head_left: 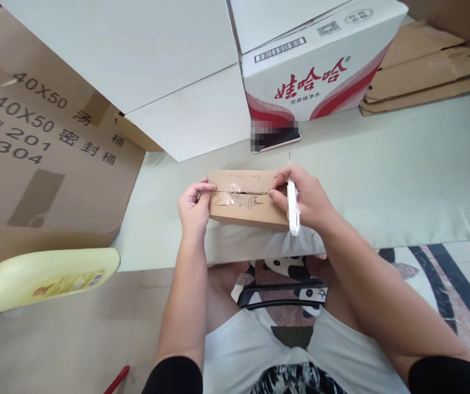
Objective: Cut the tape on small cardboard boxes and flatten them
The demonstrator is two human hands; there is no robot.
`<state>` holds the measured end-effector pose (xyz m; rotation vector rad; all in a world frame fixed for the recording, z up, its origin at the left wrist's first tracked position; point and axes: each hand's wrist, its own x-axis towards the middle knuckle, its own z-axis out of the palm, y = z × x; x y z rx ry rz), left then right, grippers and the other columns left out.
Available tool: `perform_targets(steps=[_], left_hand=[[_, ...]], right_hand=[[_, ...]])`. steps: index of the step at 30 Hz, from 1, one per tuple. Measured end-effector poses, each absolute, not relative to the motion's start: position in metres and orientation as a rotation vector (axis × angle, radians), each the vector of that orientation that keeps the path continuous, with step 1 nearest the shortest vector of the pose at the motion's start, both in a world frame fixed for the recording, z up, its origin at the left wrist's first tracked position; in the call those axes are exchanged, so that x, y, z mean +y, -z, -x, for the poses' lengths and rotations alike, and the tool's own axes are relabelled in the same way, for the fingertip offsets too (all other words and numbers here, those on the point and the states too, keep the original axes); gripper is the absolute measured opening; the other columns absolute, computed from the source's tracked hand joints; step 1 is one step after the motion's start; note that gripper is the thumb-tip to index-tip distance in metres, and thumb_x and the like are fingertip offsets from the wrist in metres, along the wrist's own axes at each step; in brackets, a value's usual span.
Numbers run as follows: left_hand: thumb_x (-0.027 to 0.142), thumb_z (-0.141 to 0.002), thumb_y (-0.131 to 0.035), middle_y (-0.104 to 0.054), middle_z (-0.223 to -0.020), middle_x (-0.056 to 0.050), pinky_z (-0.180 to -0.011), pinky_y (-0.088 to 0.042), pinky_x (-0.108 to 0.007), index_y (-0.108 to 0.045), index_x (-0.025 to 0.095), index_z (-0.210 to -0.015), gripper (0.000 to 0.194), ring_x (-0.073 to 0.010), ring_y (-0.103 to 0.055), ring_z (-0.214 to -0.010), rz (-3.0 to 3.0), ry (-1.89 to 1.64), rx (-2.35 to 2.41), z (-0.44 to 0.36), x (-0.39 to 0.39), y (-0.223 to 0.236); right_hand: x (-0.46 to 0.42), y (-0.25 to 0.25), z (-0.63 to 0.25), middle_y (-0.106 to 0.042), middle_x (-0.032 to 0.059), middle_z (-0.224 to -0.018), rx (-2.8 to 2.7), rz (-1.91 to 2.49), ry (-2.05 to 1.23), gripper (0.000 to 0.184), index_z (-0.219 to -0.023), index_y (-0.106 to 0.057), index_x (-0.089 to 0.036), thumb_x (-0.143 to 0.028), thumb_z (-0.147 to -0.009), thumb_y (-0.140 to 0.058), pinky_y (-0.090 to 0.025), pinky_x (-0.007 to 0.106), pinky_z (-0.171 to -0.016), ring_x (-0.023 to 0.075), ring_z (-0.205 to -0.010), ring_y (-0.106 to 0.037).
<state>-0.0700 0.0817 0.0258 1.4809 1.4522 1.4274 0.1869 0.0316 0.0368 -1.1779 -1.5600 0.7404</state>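
A small brown cardboard box (pixel 249 216) lies on the pale cloth-covered surface, with clear tape and torn paper along the seam on its top. My left hand (pixel 194 210) grips the box's left end, its thumb and fingers pressed against the top edge. In my right hand (pixel 307 197) is a white utility knife (pixel 293 213), its thin blade sticking out at the far end, away from me. The right thumb and fingertips also touch the right end of the box top. The seam between the flaps shows a narrow dark gap near the middle.
Behind the box a phone (pixel 278 142) leans at a white carton with red print (pixel 313 82). White cartons (pixel 202 115) stand left of it, flattened cardboard (pixel 424 71) at the right. A large brown carton (pixel 50 137) and a yellow bottle (pixel 62 276) are on the left.
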Motion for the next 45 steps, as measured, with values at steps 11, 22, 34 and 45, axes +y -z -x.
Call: perform_targets(steps=[11,22,34,45], left_hand=[[0.033,-0.073,-0.086,-0.076,-0.084,-0.004,-0.103,-0.055,-0.034,-0.073,0.022,-0.074,0.018,-0.0241,-0.071,-0.119,-1.341,-1.534,1.316,0.073,0.080,-0.020],[0.036,-0.068,-0.090,-0.073,-0.086,-0.001,-0.102,-0.057,-0.037,-0.066,0.023,-0.074,0.028,-0.0222,-0.072,-0.112,-1.185,-1.724,1.374,0.132,0.088,0.001],[0.040,-0.081,-0.068,-0.073,-0.092,-0.005,-0.093,-0.058,-0.031,-0.065,0.019,-0.087,0.022,-0.0199,-0.072,-0.099,-1.196,-1.762,1.645,0.138,0.080,0.021],[0.095,-0.065,-0.065,-0.078,-0.113,-0.015,-0.100,-0.059,-0.039,-0.073,0.019,-0.106,0.086,-0.0325,-0.071,-0.121,-1.290,-1.260,1.244,0.112,0.074,0.035]], right_hand=[[0.030,-0.025,-0.191,-0.071,-0.0013,-0.085,-1.323,1.063,-0.915,0.020,-0.092,-0.049,-0.027,-0.031,-0.086,-0.068,-0.052,0.042,-0.089,0.0208,-0.091,-0.069],[0.055,0.011,-0.197,-0.076,0.0029,-0.104,-0.987,1.268,-1.044,0.034,-0.099,-0.044,-0.029,-0.047,-0.087,-0.070,-0.048,0.054,-0.109,0.0247,-0.115,-0.073],[0.036,0.003,-0.166,-0.064,0.0063,-0.122,-1.513,0.956,-1.196,0.043,-0.110,-0.045,-0.029,-0.055,-0.087,-0.071,-0.048,0.047,-0.108,0.0231,-0.123,-0.062],[0.027,-0.018,-0.175,-0.068,0.0015,-0.146,-1.433,0.746,-1.056,0.038,-0.110,-0.043,-0.034,-0.057,-0.092,-0.068,-0.027,0.057,-0.132,0.0223,-0.160,-0.036]])
